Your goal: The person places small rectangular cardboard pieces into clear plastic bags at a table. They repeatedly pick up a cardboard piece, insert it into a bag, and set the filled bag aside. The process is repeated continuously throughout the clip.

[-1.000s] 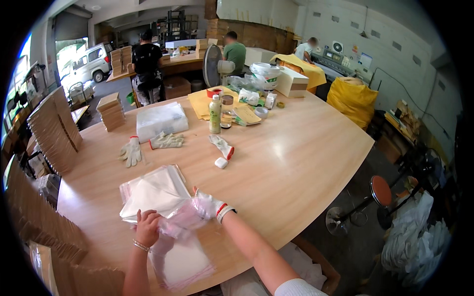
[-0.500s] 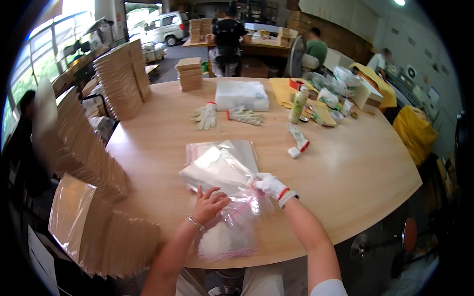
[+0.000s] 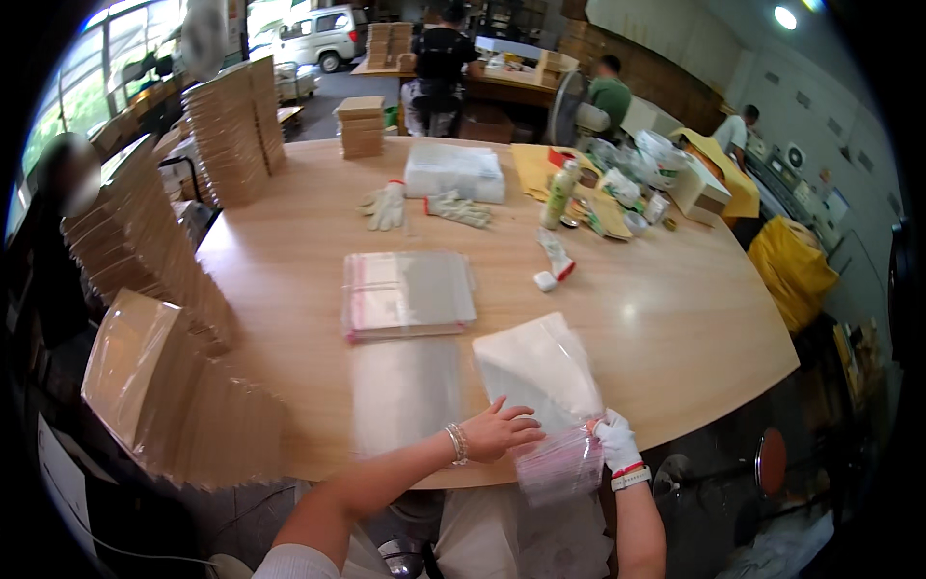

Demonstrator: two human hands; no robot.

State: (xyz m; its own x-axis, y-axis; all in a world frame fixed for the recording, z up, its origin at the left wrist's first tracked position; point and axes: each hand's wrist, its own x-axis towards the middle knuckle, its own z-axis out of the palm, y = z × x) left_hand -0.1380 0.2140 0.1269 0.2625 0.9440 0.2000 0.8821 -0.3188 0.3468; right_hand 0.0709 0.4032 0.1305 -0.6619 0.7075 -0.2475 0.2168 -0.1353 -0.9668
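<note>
My right hand point(image 3: 615, 444), in a white glove with a red cuff, grips a bundle of clear plastic bags point(image 3: 542, 372) by its pinkish edge, at the near right of the table. The pinkish end hangs past the table's near edge. My bare left hand point(image 3: 499, 431) lies over the bundle's left side, fingers spread, holding nothing. To the left, a stack of clear bags with pink edges point(image 3: 405, 294) lies flat on the table. Nearer me, another clear plastic sheet or bag point(image 3: 405, 391) lies flat, partly behind my left forearm.
Wrapped stacks of brown board point(image 3: 145, 362) line the left side. White work gloves point(image 3: 386, 206) and a white wrapped pack point(image 3: 455, 174) lie farther back. A spray can point(image 3: 559, 196) stands by tape and plastic bags at far right. Other people are in the background.
Both hands have moved right and nearer me, bringing the bag bundle off the flat stack to the table's near right edge. The stack and the sheet before it are now uncovered.
</note>
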